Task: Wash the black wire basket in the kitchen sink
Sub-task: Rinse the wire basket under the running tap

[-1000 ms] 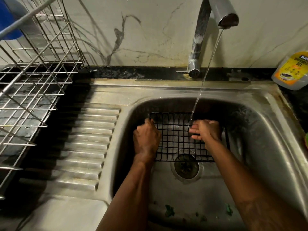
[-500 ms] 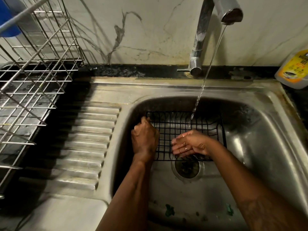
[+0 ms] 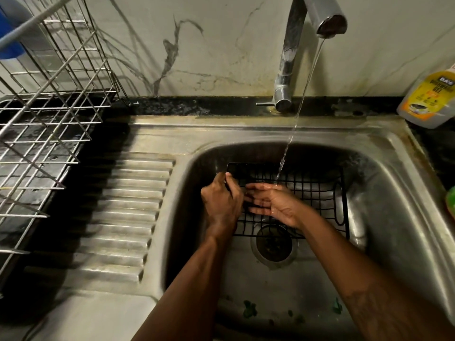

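My left hand (image 3: 221, 205) curls round the left rim of the black wire grid basket (image 3: 317, 193) in the stainless steel sink (image 3: 394, 183); right hand (image 3: 273, 205) flat on its mesh, fingers straight and close together. I reckon the wet wire may slip my grip

black wire basket (image 3: 310, 190): near-left part hidden under both hands; far side lost in shadow. left hand (image 3: 221, 205): motion-blurred, finger detail smeared where it grips left rim. right hand (image 3: 273, 203): covers mesh centre. drain (image 3: 273, 247): far edge behind basket wire. tap (image 3: 288, 57): top cut by upper edge. soap bottle (image 3: 428, 97): cut by right edge (small print unreadable). green object (image 3: 451, 200), right edge: cut off, unidentifiable. dish rack (image 3: 49, 107), blue item (image 3: 9, 40): cut by left edge. green specks (image 3: 250, 311), near floor of sink (image 3: 394, 205): too small to tell.
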{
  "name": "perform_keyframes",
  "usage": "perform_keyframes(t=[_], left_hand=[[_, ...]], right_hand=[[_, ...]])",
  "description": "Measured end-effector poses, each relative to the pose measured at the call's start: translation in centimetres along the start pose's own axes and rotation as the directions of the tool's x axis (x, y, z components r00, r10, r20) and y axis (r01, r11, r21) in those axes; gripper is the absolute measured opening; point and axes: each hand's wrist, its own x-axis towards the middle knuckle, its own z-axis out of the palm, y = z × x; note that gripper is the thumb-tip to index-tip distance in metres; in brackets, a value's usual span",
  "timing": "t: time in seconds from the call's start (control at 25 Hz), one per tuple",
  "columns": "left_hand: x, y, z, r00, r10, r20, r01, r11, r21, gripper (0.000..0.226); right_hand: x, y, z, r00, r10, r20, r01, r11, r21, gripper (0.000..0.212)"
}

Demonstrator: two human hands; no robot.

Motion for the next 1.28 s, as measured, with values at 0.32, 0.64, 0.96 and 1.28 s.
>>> perform_keyframes(t=[0.32, 0.64, 0.96, 1.28], left_hand=[[-0.2, -0.2, 0.6, 1.000, 0.021, -0.011, -0.021, 0.997, 0.071, 0.029], [-0.4, 0.0, 0.5, 1.000, 0.001, 0.007, -0.001, 0.999, 0.034, 0.029], [-0.4, 0.4, 0.9, 1.000, -0.014, -0.007, 0.014, 0.999, 0.048, 0.029], [-2.0, 1.4, 2.6, 0.985, 0.161, 0.055, -0.160, 0.987, -0.031, 0.026]], right_hand=[[-2.4, -2.4, -4.3, 0.987, 0.096, -0.128, -0.142, 0.895, -0.423, 0.016], [-0.6, -2.0, -3.3, 0.907, -0.154, -0.392, 0.120, 0.987, -0.110, 0.010], [-0.5, -0.7, -1.2, 0.995, 0.069, -0.072, -0.085, 0.963, -0.256, 0.013], [0.4, -2.4, -2.3, 0.982, -0.007, -0.187, 0.042, 0.981, 0.187, 0.020]])
